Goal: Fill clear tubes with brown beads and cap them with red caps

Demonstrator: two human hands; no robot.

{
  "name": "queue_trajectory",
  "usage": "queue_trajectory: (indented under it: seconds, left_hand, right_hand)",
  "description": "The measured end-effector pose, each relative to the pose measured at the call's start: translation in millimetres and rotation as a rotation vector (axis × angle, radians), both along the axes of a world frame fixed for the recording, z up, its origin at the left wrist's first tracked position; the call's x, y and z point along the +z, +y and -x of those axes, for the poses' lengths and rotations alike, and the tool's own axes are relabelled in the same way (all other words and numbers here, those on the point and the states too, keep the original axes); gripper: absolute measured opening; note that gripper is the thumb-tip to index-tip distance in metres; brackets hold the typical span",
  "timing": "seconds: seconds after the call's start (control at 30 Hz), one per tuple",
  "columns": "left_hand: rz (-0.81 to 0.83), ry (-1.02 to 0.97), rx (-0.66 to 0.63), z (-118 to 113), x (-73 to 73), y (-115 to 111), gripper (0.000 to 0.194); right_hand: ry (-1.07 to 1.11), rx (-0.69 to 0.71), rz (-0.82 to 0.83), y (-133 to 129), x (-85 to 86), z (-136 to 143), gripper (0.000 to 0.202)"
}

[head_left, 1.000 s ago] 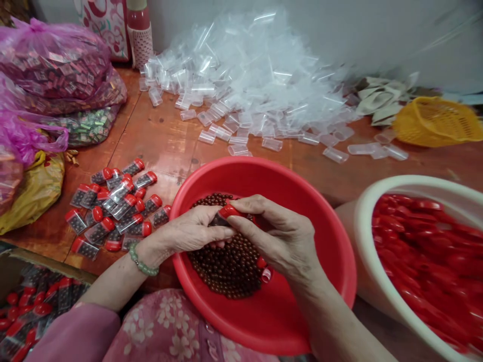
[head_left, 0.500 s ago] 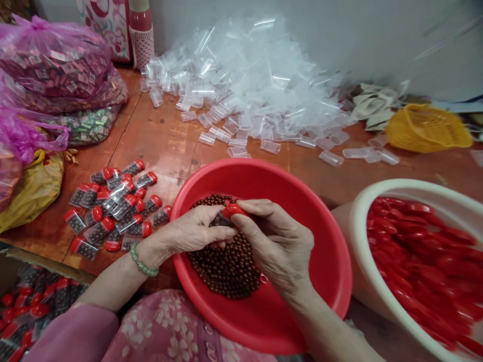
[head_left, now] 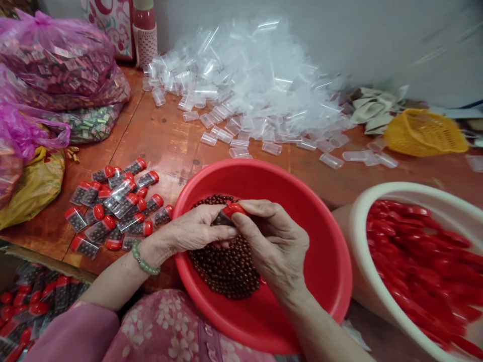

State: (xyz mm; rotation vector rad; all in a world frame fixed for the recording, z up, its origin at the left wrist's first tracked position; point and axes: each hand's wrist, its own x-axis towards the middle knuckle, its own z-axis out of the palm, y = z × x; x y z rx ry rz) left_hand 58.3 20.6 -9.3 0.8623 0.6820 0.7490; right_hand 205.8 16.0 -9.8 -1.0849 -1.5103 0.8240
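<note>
Over the red basin [head_left: 313, 211] both hands meet at one small clear case [head_left: 222, 218] with dark contents. My left hand [head_left: 198, 229] pinches the body of the case between thumb and fingers. On its upper end sits a red cap [head_left: 234, 208], gripped by the thumb and index finger of my right hand [head_left: 279, 236]. The fingers partly hide the case and cap. Beneath the hands, a heap of shiny brown beads [head_left: 226, 271] lies in the basin. Left of the basin, several filled, red-capped cases [head_left: 126, 206] are piled on the table.
Behind the basin is a large heap of clear plastic tubes [head_left: 249, 95] on the wooden table [head_left: 158, 136]. A white tub [head_left: 358, 231] of red caps [head_left: 422, 271] stands right, a yellow basket [head_left: 424, 131] behind it. Filled bags [head_left: 56, 65] are at left, more capped cases [head_left: 37, 306] below.
The view has shifted slightly. Both hands stay on the case and its cap, with my right hand turned very slightly; nothing has been let go.
</note>
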Motion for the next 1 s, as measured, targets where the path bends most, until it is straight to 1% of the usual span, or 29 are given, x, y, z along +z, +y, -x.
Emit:
queue_trajectory:
  seconds: [0.2, 0.33, 0.43, 0.47, 0.5, 0.57, 0.6, 0.63, 0.67, 0.73, 0.83, 1.0]
  left_hand:
    - [-0.014, 0.064, -0.033, 0.3, -3.6, 0.4, 0.031]
    - [-0.002, 0.079, -0.031, -0.3, -6.9, 0.6, 0.027]
    - [0.042, -0.011, -0.012, 0.1, -7.6, 1.2, 0.033]
    - [0.06, -0.061, -0.009, 0.5, -7.7, 1.4, 0.035]
    - [0.076, -0.108, -0.009, 0.9, -7.8, 1.7, 0.037]
    - [0.112, -0.177, -0.026, 2.0, -8.2, 2.2, 0.039]
    - [0.139, -0.201, -0.042, 2.4, -8.5, 2.4, 0.04]
    - [0.174, -0.22, -0.06, 2.6, -8.7, 2.5, 0.041]
    - [0.21, -0.236, -0.073, 2.7, -8.8, 2.6, 0.041]
    - [0.257, -0.254, -0.09, 2.6, -8.5, 2.5, 0.042]
    - [0.262, -0.251, -0.106, 2.4, -7.3, 2.0, 0.042]
    - [0.266, -0.27, -0.146, 4.3, -7.6, 0.3, 0.043]
  right_hand:
    - [-0.097, 0.08, -0.014, 1.5, -0.5, -5.7, 0.012]
    - [-0.133, 0.041, -0.116, 2.3, -7.9, -5.6, 0.012]
    - [-0.207, 0.072, -0.202, 3.5, -14.0, -8.8, 0.013]
    - [-0.27, 0.099, -0.234, 3.9, -15.5, -10.3, 0.019]
    - [-0.342, 0.128, -0.268, 4.2, -16.7, -11.8, 0.033]
    - [-0.48, 0.174, -0.342, 4.6, -18.1, -13.3, 0.071]
    - [-0.53, 0.182, -0.379, 4.7, -18.3, -13.1, 0.086]
    - [-0.564, 0.184, -0.408, 4.9, -18.2, -12.4, 0.092]
    - [-0.587, 0.179, -0.431, 5.1, -17.8, -11.3, 0.092]
    - [-0.621, 0.159, -0.456, 5.7, -16.2, -8.9, 0.084]
    - [-0.667, 0.142, -0.494, 7.2, -13.1, -6.5, 0.075]
    - [-0.677, 0.118, -0.63, 8.6, -10.3, -2.5, 0.071]
